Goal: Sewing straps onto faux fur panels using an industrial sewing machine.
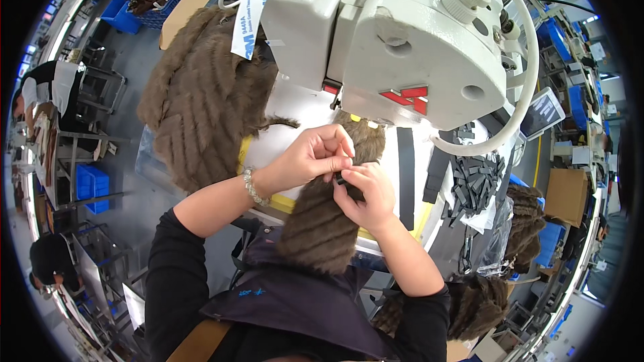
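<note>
My left hand and right hand meet in front of the white sewing machine. A small black piece shows between the fingers, pinched by my right hand. The left thumb and forefinger are pressed together just above it; what they pinch is too small to make out. Below both hands a strip of brown fur hangs over the table's front edge towards my lap. More fur, lighter in tone, lies beyond my fingers under the machine head.
A large brown ribbed fur piece is heaped left of the machine. On the right lie a long black band, a pile of short black tabs and metal snips. Further fur hangs at the lower right. People work at benches on the left.
</note>
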Tool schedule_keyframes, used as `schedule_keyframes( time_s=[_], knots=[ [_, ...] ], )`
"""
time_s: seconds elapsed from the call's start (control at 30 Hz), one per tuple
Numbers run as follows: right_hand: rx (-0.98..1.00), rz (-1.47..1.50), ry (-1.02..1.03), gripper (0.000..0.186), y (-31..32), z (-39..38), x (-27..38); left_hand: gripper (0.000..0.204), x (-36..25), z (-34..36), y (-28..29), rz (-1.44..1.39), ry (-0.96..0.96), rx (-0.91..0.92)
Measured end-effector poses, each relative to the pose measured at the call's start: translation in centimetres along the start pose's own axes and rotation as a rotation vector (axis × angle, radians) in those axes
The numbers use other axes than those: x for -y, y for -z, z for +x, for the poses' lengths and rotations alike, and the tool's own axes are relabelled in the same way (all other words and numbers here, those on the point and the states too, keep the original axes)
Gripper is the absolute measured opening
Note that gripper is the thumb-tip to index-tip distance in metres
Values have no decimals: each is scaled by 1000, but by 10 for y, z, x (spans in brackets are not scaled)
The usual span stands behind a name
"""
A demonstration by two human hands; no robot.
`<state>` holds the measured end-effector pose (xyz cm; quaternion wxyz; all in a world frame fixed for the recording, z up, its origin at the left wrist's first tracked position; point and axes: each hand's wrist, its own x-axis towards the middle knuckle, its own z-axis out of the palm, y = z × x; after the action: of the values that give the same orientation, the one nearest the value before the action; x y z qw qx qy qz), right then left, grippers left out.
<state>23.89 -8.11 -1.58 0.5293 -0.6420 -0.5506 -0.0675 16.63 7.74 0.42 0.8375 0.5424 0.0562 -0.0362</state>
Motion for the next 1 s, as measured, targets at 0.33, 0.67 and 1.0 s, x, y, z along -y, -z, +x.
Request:
schedule_keyframes(
  time_s=[0.33, 0.67, 1.0],
  knots=[
    [254, -341, 488, 32, 29, 7, 10, 9, 16, -4, -7, -167, 44, 98],
    [213, -136, 297, 23, 35, 19, 6, 9, 0, -7, -5, -64, 202, 69],
    [244, -504, 415, 13, 37, 30, -49, 9, -14, 13, 20, 1983, -805, 268]
  ],
)
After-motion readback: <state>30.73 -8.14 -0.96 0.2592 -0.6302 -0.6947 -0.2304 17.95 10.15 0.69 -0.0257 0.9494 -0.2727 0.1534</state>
